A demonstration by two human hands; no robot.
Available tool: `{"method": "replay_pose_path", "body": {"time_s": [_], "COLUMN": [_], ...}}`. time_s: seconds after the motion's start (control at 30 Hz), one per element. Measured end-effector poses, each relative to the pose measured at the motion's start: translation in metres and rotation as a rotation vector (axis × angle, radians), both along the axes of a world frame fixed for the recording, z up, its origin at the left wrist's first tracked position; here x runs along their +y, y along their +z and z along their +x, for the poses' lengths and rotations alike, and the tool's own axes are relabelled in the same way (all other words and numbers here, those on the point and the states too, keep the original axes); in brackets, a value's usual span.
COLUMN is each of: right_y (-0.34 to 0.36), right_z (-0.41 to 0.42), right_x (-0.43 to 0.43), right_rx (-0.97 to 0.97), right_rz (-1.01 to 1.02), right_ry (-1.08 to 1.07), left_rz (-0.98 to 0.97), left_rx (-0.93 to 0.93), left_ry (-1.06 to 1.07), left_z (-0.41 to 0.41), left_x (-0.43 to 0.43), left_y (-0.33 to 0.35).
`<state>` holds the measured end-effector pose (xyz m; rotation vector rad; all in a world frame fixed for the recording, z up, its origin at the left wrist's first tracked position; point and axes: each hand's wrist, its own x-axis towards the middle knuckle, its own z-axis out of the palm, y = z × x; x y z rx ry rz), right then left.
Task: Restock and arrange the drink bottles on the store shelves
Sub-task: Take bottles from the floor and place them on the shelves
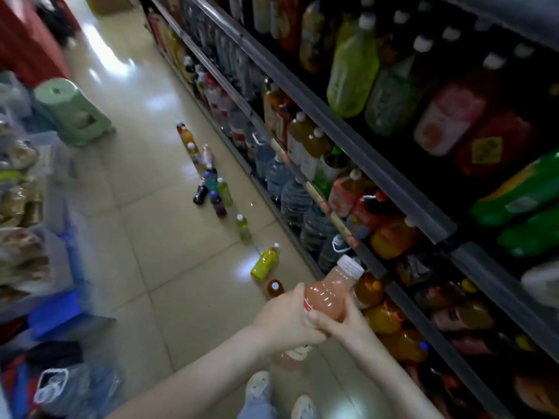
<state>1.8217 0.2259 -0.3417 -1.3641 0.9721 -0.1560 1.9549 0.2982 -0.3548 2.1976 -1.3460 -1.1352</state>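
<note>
A pink juice bottle point(329, 293) with a white cap is held tilted in front of the lower shelf. My left hand point(287, 317) grips its lower body from the left and my right hand point(341, 320) grips it from the right, thumbs over the label. The bottle's base point(290, 359) shows below my hands. Several loose bottles stand or lie on the floor along the shelf foot, among them a yellow one point(265, 263) on its side, a brown one point(273, 288) and a green one point(243, 226). The shelves point(393, 176) on the right hold rows of drink bottles.
A green plastic stool point(71, 111) stands at the left of the aisle. Blue crates point(57, 309) and bagged goods line the left side. More floor bottles cluster further up the aisle point(211, 189). My shoes point(257, 385) show at the bottom on the tiled floor.
</note>
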Motion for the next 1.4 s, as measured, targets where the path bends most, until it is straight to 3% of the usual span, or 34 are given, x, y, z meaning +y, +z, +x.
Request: {"method": "replay_pose_path", "body": {"time_s": [0.17, 0.37, 0.67, 0.93, 1.17, 1.4], "right_y": [0.030, 0.053, 0.090, 0.115, 0.127, 0.148], "right_z": [0.090, 0.223, 0.439, 0.605, 0.785, 0.980], "right_x": [-0.007, -0.017, -0.035, -0.095, -0.192, -0.240], "right_rx": [-0.087, -0.095, -0.147, -0.227, -0.270, -0.285], "right_rz": [-0.062, -0.014, -0.102, -0.182, -0.237, -0.233], "right_ry": [-0.008, -0.066, -0.145, -0.162, -0.146, -0.034], "left_rz": [-0.052, -0.226, -0.277, -0.248, -0.354, -0.396], "left_rx": [0.148, 0.358, 0.209, 0.507, 0.342, 0.262], "left_ry": [0.169, 0.293, 0.280, 0.160, 0.094, 0.241], "left_z": [0.078, 0.228, 0.474, 0.624, 0.796, 0.972], "left_x": [0.010, 0.044, 0.058, -0.027, -0.113, -0.159], "left_y": [0.035, 0.047, 0.080, 0.102, 0.108, 0.119]}}
